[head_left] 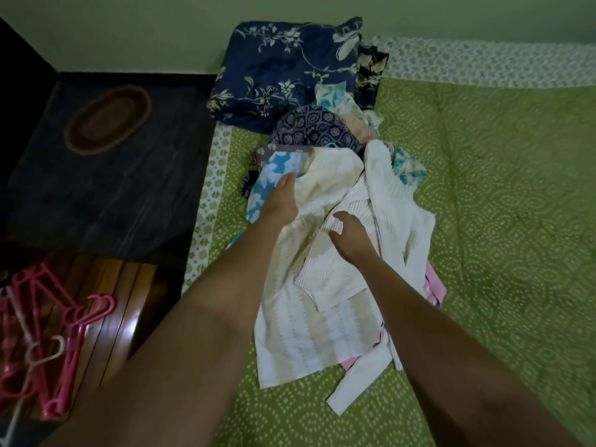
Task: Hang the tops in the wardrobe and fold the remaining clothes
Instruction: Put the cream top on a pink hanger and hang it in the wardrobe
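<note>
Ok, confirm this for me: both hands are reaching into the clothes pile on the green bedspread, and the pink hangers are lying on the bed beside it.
Wrong on the hangers. The head view shows the pink hangers on the wooden floor left of the bed, not on it. The left hand and right hand do reach into the clothes pile on the green bedspread.

Bed with green dotted bedspread (483, 221). At its middle I see a heap of clothes (338, 150), a white top (309, 330) uppermost. My left hand (280, 198) rests flat on the top's collar end; right hand (351, 237) hovers, fingers loose. Left of the bed: pink hangers (64, 343) on the wooden floor (129, 301).
</note>
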Demonstrator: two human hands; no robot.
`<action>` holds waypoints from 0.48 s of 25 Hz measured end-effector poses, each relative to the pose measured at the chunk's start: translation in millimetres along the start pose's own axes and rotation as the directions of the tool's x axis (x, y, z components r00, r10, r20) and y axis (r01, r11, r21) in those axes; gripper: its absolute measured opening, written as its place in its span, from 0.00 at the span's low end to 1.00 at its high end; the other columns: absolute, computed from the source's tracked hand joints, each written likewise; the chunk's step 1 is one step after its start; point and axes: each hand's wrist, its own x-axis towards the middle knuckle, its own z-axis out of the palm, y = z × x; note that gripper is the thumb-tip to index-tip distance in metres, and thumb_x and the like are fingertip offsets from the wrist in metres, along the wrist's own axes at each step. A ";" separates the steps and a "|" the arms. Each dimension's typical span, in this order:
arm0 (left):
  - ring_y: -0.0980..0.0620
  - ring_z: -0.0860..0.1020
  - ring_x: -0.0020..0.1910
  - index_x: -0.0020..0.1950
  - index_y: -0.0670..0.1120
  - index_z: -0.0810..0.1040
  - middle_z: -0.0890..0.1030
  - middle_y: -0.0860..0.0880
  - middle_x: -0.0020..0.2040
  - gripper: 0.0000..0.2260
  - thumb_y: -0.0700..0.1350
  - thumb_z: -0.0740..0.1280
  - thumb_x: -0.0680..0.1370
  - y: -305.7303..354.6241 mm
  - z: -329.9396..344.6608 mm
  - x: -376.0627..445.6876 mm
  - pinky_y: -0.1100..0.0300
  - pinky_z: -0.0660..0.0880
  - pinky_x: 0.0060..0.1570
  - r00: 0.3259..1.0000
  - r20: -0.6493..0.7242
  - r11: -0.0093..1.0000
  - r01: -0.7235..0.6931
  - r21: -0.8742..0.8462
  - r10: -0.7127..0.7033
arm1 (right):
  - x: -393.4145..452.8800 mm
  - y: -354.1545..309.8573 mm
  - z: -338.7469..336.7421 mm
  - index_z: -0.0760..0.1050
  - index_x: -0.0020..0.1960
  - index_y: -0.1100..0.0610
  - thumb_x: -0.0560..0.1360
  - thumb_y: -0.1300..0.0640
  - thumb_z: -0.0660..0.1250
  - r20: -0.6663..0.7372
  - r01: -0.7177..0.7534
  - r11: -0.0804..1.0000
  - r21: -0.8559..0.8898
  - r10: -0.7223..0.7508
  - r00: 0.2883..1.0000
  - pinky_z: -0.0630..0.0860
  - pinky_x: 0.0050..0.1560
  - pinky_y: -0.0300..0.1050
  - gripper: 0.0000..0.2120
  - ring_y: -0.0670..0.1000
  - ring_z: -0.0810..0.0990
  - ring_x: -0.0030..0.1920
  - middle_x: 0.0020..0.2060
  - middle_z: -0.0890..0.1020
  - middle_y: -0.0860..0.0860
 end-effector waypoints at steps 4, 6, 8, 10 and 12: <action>0.41 0.59 0.72 0.72 0.46 0.66 0.69 0.46 0.69 0.26 0.49 0.68 0.76 1.7 -4.6 24.4 0.47 0.66 0.66 0.987 0.162 0.969 -0.026 0.245 -0.015 | 3.1 9.1 9.1 0.63 0.72 0.58 0.79 0.61 0.61 -0.015 0.022 0.999 0.028 -0.021 1.000 0.65 0.66 0.47 0.22 0.56 0.67 0.69 0.70 0.66 0.57; 0.43 0.65 0.67 0.62 0.47 0.75 0.75 0.44 0.59 0.19 0.55 0.67 0.75 -1.7 -6.6 5.5 0.49 0.67 0.60 0.982 0.145 0.885 -0.174 0.431 0.122 | 3.1 6.9 8.0 0.66 0.70 0.59 0.79 0.61 0.62 -0.036 0.005 0.998 0.060 -0.002 0.999 0.67 0.63 0.45 0.21 0.56 0.70 0.66 0.66 0.71 0.58; 0.44 0.71 0.58 0.50 0.48 0.77 0.77 0.45 0.48 0.11 0.55 0.65 0.76 -3.0 -14.0 -16.7 0.52 0.63 0.59 0.941 0.089 0.813 -0.328 0.481 0.326 | -0.1 -6.0 4.1 0.68 0.68 0.60 0.78 0.60 0.63 -0.023 -0.049 0.985 0.163 0.054 0.998 0.71 0.55 0.44 0.19 0.55 0.76 0.57 0.59 0.76 0.59; 0.48 0.74 0.42 0.35 0.48 0.70 0.71 0.50 0.34 0.13 0.53 0.65 0.77 6.4 -32.8 -35.2 0.56 0.64 0.50 0.923 0.041 0.879 -0.376 0.292 0.382 | -4.3 -28.2 -1.9 0.68 0.67 0.59 0.77 0.60 0.62 0.049 -0.095 0.970 0.222 0.086 0.995 0.70 0.47 0.42 0.19 0.54 0.76 0.50 0.53 0.78 0.56; 0.53 0.67 0.30 0.29 0.47 0.63 0.64 0.51 0.28 0.20 0.49 0.66 0.78 26.8 -57.9 -50.6 0.57 0.61 0.36 0.947 0.014 0.947 -0.321 -0.014 0.321 | -13.7 -51.7 -9.8 0.65 0.68 0.60 0.76 0.62 0.62 0.078 -0.059 0.975 0.215 0.044 0.996 0.68 0.45 0.41 0.21 0.55 0.75 0.50 0.53 0.77 0.55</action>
